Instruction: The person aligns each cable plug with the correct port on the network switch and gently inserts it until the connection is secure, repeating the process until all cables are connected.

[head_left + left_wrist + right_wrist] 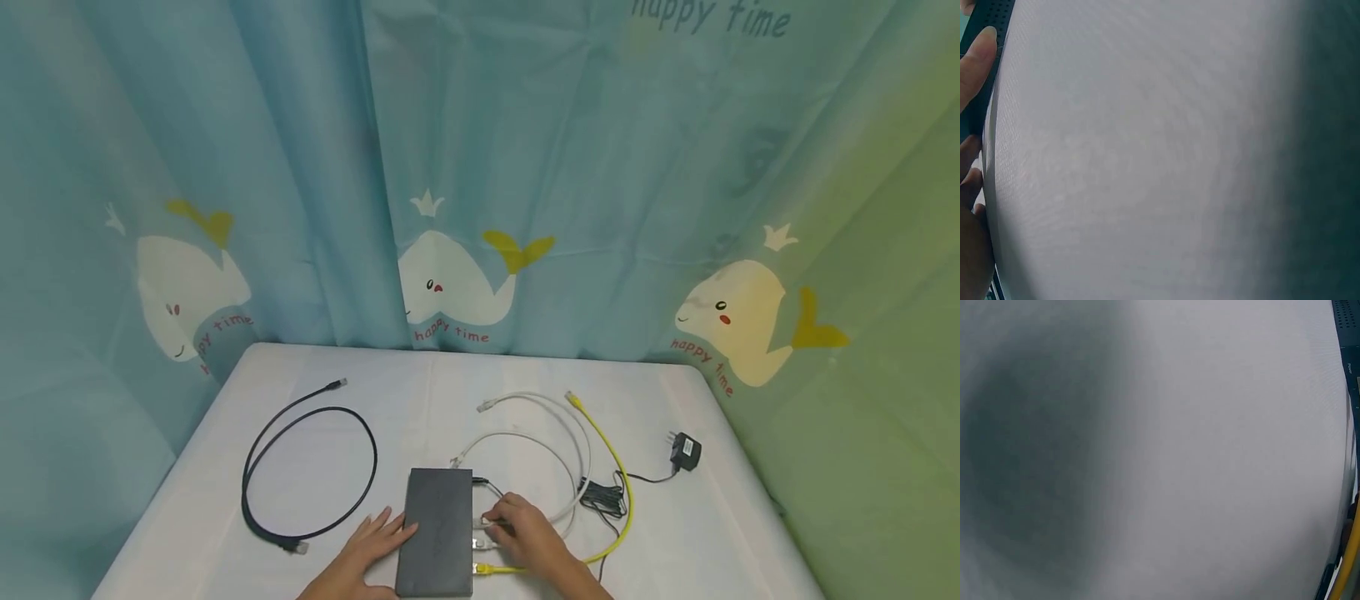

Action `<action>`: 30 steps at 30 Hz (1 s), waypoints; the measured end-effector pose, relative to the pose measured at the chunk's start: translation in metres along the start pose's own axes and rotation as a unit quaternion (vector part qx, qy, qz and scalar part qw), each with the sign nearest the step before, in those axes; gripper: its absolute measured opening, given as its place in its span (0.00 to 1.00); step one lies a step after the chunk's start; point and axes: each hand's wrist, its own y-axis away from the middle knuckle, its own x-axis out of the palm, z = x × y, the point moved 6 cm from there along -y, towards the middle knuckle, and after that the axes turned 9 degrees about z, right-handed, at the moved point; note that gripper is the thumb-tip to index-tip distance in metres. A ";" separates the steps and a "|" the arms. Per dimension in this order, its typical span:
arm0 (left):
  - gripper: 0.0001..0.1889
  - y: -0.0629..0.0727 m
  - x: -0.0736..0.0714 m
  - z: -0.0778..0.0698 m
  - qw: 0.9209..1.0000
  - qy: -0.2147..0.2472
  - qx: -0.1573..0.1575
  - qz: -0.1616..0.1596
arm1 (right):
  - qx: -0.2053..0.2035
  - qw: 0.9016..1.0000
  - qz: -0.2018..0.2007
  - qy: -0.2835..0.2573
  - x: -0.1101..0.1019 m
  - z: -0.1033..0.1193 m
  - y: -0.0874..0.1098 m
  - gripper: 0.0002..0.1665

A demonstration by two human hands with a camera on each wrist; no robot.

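Observation:
A black network switch (437, 533) lies flat on the white table, its ports along the right side. My left hand (358, 552) rests against its left side, with a fingertip over the top edge and the thumb by the near corner. In the left wrist view the thumb (977, 65) touches the vented side. My right hand (531, 540) pinches a white Ethernet cable (583, 442) close to its plug, at the port side. Below it, another white plug (483, 544) and a yellow Ethernet cable (628, 475) sit at the ports. The right wrist view shows no clear hand.
A coiled black Ethernet cable (375, 454) lies on the left. Toward the right are a power adapter (686, 452) and its bundled cord (603, 498), whose thin plug (480, 481) meets the switch. A whale-print curtain (465, 167) hangs behind the table (405, 383).

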 end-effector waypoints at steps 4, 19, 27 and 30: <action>0.41 -0.001 0.000 -0.001 0.999 0.032 -0.017 0.007 | -0.023 1.000 -0.001 0.000 -0.002 0.000 0.000 0.05; 0.45 -0.004 -0.001 -0.007 0.999 0.050 -0.005 0.016 | -0.094 0.995 0.018 0.013 -0.002 0.003 0.002 0.04; 0.44 -0.003 0.000 -0.006 0.998 0.055 0.008 0.003 | -0.091 0.996 0.012 -0.012 -0.002 0.006 0.003 0.05; 0.44 -0.003 0.000 -0.005 0.999 0.054 0.005 0.000 | -0.100 0.994 0.009 -0.037 -0.003 0.006 0.003 0.07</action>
